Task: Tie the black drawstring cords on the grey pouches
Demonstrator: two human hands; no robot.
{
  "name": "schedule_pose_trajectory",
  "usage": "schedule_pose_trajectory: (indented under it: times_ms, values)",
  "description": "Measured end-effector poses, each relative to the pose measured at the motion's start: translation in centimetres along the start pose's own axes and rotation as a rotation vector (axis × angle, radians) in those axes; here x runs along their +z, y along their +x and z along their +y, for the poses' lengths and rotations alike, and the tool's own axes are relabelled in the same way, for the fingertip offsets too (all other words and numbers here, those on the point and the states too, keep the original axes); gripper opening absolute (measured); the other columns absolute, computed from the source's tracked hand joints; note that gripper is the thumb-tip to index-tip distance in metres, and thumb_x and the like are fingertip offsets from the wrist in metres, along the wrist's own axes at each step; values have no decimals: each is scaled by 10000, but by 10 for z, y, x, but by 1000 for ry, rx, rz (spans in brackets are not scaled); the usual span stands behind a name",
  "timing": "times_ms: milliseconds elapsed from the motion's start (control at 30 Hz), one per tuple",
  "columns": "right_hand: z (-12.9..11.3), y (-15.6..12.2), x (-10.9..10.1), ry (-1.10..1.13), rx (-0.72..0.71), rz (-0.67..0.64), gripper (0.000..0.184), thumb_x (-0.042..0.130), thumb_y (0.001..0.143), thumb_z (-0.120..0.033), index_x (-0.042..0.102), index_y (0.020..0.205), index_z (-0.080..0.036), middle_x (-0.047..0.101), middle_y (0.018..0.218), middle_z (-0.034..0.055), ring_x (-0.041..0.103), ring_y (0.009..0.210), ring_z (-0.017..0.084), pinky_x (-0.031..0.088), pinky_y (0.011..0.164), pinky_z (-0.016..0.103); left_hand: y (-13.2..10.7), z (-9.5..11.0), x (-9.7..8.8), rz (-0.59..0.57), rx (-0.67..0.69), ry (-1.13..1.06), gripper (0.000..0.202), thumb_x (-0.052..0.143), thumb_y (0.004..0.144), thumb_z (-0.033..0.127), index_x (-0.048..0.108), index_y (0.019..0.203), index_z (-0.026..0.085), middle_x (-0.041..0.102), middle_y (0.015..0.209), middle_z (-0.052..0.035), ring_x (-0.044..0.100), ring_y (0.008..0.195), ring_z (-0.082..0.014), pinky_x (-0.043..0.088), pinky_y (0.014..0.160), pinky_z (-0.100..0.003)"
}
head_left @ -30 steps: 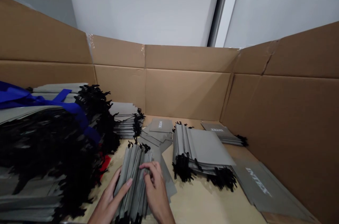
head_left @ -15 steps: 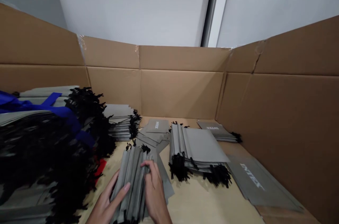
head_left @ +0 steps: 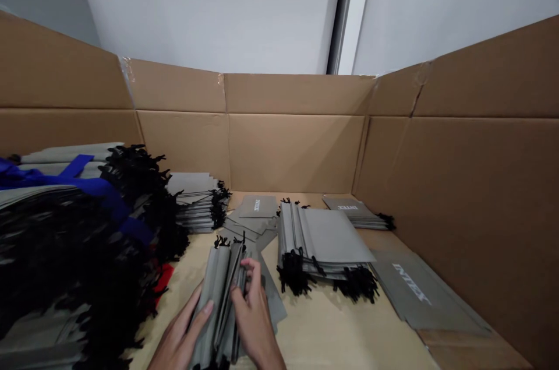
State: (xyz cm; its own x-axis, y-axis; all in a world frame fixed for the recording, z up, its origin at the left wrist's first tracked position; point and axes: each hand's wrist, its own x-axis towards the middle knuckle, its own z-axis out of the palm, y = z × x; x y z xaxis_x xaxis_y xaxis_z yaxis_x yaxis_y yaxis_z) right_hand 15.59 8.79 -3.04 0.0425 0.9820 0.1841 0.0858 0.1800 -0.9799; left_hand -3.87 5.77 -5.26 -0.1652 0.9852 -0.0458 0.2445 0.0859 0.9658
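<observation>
Upright on its edges stands a bundle of grey fabric drawstring pouches [head_left: 212, 282] with black cord ends at top and bottom. My left hand [head_left: 186, 326] is closed round its left side, thumb across the front. On the right side, my right hand [head_left: 257, 317] grips some of the pouches between thumb and bent fingers, and the bundle is spread apart near that thumb. Loose flat grey pouches [head_left: 273, 294] lie behind and right of the bundle. To the right is a larger stack of grey pouches [head_left: 334, 236], black cords hanging at its front.
Cardboard walls [head_left: 297, 151] enclose the surface at back and sides. A high pile of pouches [head_left: 56, 253] with a blue strap [head_left: 98, 186] fills the left. Another stack [head_left: 194, 183] sits behind it. Pouches printed INTEX [head_left: 437, 306] lie along the right wall. Something red [head_left: 165, 279] shows beside the pile.
My right thumb has come round onto the pouches, and a gap has opened among them. My left hand keeps its hold. The view has shifted slightly.
</observation>
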Motion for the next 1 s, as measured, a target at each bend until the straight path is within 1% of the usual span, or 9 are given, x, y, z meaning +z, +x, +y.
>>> schedule_pose_trajectory:
  times_ms: [133,200,267,467,633,733,833,900,1000]
  values:
    - [-3,0,-4,33,9,-75,678,422,1021,-203,420,1662,-424,450,1724,-13,391,1627,238,339,1322,514,1,-12,-7,26,48,-34,685,825,781,612,762,1405,335,674,1590,-29,402,1631,-401,393,1315,-563]
    - [-6,0,-6,37,17,-117,662,398,1034,-196,468,1652,-423,403,1751,-62,256,1685,236,207,1374,531,5,-18,-10,14,74,-48,647,828,763,628,791,1349,355,700,1564,-17,442,1611,-404,380,1324,-549]
    - [-9,0,-7,48,29,-130,661,398,1035,-193,478,1656,-405,406,1748,-74,228,1693,232,165,1387,519,11,-18,-11,19,80,-57,598,808,762,659,818,1283,366,739,1518,-3,495,1579,-401,386,1324,-517]
    - [-6,0,-8,74,39,-139,609,410,1037,-231,551,1607,-393,459,1715,-55,281,1675,228,252,1366,459,9,-4,-7,-15,132,-146,674,715,849,684,768,1400,299,716,1548,-36,518,1565,-389,409,1307,-549]
    - [-3,2,-7,97,23,-88,460,402,1023,-243,654,1399,-325,643,1480,36,607,1406,233,445,1215,407,-6,20,2,1,69,-78,713,710,875,698,701,1484,326,591,1675,-10,405,1634,-377,373,1319,-556]
    - [0,3,-5,126,41,-51,316,426,1063,-372,617,1293,-270,697,1331,69,687,1229,243,521,1096,382,-4,35,13,2,123,0,788,755,867,672,642,1539,278,575,1692,-48,403,1635,-374,330,1338,-520]
    - [4,3,-2,139,11,-53,396,623,1008,-498,582,1313,-248,712,1325,95,701,1205,265,546,1056,363,3,40,19,13,214,26,773,832,825,613,672,1494,260,652,1621,-85,523,1558,-400,369,1318,-527]
    - [5,2,-1,144,-21,-54,474,726,946,-448,570,1341,-238,723,1337,108,712,1211,276,558,1041,355,5,38,19,28,235,15,772,855,802,601,690,1468,248,684,1585,-99,567,1520,-420,426,1286,-536]
    - [7,2,1,135,-16,-47,489,667,957,-332,529,1415,-235,717,1393,119,704,1272,274,540,1089,369,4,34,15,36,212,12,780,832,819,626,689,1484,245,662,1611,-86,524,1553,-418,422,1290,-521]
